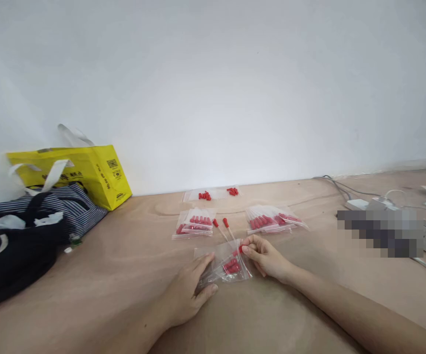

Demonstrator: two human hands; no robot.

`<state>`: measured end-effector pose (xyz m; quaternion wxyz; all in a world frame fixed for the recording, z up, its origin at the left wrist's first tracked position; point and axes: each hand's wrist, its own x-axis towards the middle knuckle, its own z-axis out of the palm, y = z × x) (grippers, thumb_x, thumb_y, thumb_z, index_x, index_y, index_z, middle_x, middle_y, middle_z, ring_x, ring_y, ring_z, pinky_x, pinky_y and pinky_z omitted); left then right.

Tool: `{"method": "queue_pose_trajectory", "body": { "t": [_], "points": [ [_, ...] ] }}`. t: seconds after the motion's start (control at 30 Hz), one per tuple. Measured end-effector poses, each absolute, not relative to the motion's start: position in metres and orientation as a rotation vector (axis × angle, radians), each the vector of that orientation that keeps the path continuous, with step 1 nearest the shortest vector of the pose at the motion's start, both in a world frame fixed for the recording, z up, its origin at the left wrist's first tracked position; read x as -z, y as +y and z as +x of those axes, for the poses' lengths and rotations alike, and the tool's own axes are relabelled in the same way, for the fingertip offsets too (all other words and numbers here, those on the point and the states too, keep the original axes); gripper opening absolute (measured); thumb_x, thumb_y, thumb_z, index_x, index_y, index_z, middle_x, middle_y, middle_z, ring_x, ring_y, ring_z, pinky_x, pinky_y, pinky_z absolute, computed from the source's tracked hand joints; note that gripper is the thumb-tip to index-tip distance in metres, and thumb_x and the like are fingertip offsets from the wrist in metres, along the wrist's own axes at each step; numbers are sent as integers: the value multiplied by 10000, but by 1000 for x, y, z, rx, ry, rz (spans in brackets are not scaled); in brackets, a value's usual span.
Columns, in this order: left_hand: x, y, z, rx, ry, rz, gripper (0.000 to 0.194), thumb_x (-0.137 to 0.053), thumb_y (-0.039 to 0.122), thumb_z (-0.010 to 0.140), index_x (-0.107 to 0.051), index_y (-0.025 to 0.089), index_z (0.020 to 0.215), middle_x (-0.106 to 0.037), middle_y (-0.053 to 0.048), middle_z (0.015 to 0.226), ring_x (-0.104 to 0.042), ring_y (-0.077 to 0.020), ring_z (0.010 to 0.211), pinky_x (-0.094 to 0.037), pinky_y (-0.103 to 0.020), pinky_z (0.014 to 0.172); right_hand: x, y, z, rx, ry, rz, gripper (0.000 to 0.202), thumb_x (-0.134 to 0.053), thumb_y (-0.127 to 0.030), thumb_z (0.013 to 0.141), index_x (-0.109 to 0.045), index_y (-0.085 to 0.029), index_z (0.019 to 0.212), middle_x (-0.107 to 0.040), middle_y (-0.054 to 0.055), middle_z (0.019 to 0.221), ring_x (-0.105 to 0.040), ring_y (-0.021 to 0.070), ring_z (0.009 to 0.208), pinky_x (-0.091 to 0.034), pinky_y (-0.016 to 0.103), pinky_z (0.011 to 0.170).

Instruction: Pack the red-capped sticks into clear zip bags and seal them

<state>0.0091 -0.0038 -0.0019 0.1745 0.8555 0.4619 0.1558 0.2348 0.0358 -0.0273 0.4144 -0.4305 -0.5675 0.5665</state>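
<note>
A clear zip-lock bag [218,263] lies in front of me with several red-bulbed droppers [231,266] inside. My left hand [188,290] rests on its left end, thumb and fingers spread apart over the plastic. At the bag's right edge, my right hand [266,255] pinches the red bulb of a dropper [241,249], its stem partly hidden by the plastic. Two loose droppers [226,222] with thin clear stems lie just beyond the bag. Filled zip-lock bags [198,223] are stacked behind on the left, and more filled bags [271,220] lie on the right.
By the wall, small red bulbs [204,195] lie on clear plastic bags. A yellow bag [102,172], a striped bag [83,204] and a black bag [14,260] occupy the left side. Cables and white adapters [358,204] sit at the right beside a blurred patch.
</note>
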Motion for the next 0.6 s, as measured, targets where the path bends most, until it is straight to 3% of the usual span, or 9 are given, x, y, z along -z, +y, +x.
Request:
{"method": "queue_pose_trajectory", "body": {
  "t": [0.23, 0.43, 0.6],
  "points": [
    [-2, -6, 10, -440, 1318, 2430, 490, -462, 298, 795, -330, 200, 1256, -421, -65, 1273, -393, -223, 1139, -328, -381, 949, 35, 41, 226, -1448, -1509, -1111, 337, -537, -491, 669, -406, -202, 784, -396, -114, 425, -270, 30, 285, -199, 168, 314],
    [1, -5, 9, -426, 1312, 2435, 487, -453, 307, 804, -327, 182, 1257, -410, -74, 1280, -378, -232, 1149, -322, -393, 953, 29, 48, 236, -1328, -1786, -1140, 216, -491, -341, 693, -514, -159, 578, -455, -52, 438, -381, 58, 370, -287, 187, 393],
    [2, -5, 9, -459, 1298, 2452, 477, -456, 294, 802, -335, 188, 1251, -422, -79, 1269, -388, -237, 1141, -320, -405, 953, -1, 87, 246, -677, -1888, -1510, 133, -458, -203, 688, -579, -146, 686, -609, 6, 651, -542, 101, 585, -388, 191, 535]
  ]
}}
